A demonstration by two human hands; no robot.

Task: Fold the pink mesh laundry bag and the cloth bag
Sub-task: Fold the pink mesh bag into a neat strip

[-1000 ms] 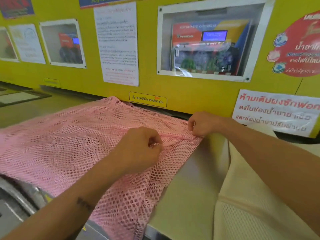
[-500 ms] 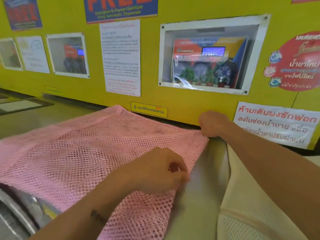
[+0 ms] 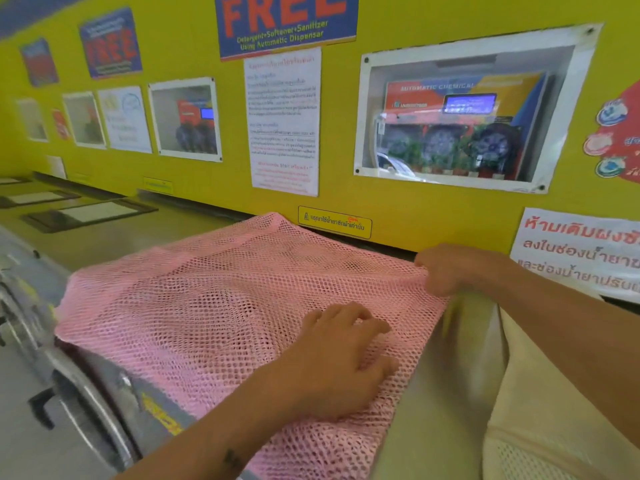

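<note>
The pink mesh laundry bag (image 3: 207, 306) lies spread flat on top of a washing machine, its near edge hanging over the front. My left hand (image 3: 343, 358) rests on the bag near its right side, fingers spread and flat. My right hand (image 3: 450, 268) pinches the bag's far right corner close to the yellow wall. A cream cloth bag (image 3: 533, 410) with a mesh section lies to the right, under my right forearm.
The yellow wall (image 3: 398, 209) carries posters, notices and a windowed dispenser (image 3: 460, 126) right behind the bag. The machine's metal front and door handle (image 3: 69, 403) are at the lower left. More machine tops (image 3: 86, 213) run off to the left.
My left hand has let go of the mesh and opened flat on the bag. My right hand pulled the corner out to the right, and the bag now lies smoother.
</note>
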